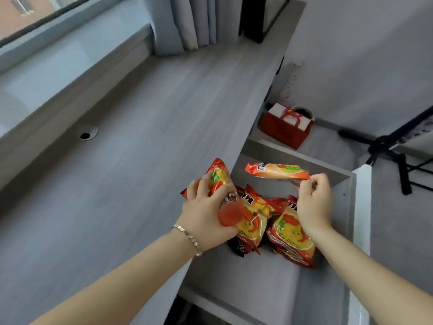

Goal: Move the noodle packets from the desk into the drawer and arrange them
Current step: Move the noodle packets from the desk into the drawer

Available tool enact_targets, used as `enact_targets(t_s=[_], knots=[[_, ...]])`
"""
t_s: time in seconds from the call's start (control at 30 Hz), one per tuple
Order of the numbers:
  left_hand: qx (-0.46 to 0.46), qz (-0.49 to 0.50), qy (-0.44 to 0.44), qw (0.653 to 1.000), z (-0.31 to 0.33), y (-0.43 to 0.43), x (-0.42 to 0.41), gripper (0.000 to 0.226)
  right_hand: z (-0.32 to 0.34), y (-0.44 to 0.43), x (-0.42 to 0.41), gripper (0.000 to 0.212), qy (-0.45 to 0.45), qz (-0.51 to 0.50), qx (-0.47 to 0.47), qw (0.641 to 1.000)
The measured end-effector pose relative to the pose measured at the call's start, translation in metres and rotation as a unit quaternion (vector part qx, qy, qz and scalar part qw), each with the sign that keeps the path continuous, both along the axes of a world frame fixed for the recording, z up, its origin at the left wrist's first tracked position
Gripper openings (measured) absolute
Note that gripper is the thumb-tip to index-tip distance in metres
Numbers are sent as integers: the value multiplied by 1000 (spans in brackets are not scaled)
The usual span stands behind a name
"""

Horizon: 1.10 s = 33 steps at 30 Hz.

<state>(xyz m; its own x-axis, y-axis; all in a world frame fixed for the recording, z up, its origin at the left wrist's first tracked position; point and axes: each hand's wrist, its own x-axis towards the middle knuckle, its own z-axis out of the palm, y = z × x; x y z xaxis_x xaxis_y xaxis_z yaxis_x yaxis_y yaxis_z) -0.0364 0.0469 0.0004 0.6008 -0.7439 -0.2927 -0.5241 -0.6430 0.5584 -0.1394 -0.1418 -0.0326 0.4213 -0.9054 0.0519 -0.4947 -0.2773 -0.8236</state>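
While gripped: packets in both hands.

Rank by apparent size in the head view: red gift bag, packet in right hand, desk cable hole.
1. red gift bag, though it sits farther from the camera.
2. packet in right hand, seen nearly edge-on, so it reads thin; close to the bag, unsure.
3. desk cable hole, clearly smallest.

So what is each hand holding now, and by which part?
The left hand grips one noodle packet around its middle. The right hand pinches another packet by its end seam.
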Motion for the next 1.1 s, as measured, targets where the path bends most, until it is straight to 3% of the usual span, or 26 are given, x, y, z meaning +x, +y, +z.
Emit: enact_targets(t_s=[0.23,0.3,0.37,0.4,0.47,0.5,0.53,0.6,0.67,0.7,0.77,0.8,0.87,0.9,0.97,1.1], knots=[[75,-143,-63,985,-12,-16,-44,71,-48,-22,-47,17,220,70,97,968],[88,-192,-88,974,-19,-17,-46,69,-40,-16,-46,21,197,63,80,975],[57,-257,-125,957,-24,-16,-46,70,-22,-5,-37,27,135,85,141,977],[34,-298,-154,941,-27,-16,-46,71,-11,1,-31,31,107,112,232,960],[-6,-383,-209,900,-31,-17,-45,72,6,9,-23,32,66,163,451,875],[-23,-418,-233,878,-32,-18,-43,73,11,11,-22,28,71,193,509,836],[-43,-443,-252,859,-32,-19,-40,76,13,10,-22,23,80,230,535,809],[-77,-459,-272,842,-35,-17,-33,83,6,8,-24,14,88,267,538,795],[-104,-403,-269,869,-46,-8,-28,91,-6,7,-29,11,65,243,538,804],[-109,-337,-227,907,-50,-2,-28,95,-13,6,-32,13,49,218,547,807],[-100,-159,-61,980,-51,7,-35,99,-28,7,-42,17,30,167,586,793],[-72,-71,76,992,-47,9,-41,98,-36,9,-48,20,34,159,601,783],[-62,98,300,947,-48,9,-49,92,-50,15,-61,27,68,171,606,774],[-51,158,333,928,-54,8,-49,90,-56,20,-67,30,92,183,602,772],[31,180,316,931,-66,6,-49,91,-67,31,-76,27,115,207,604,761],[209,35,211,954,-84,-2,-55,91,-90,60,-83,24,54,201,615,760]])
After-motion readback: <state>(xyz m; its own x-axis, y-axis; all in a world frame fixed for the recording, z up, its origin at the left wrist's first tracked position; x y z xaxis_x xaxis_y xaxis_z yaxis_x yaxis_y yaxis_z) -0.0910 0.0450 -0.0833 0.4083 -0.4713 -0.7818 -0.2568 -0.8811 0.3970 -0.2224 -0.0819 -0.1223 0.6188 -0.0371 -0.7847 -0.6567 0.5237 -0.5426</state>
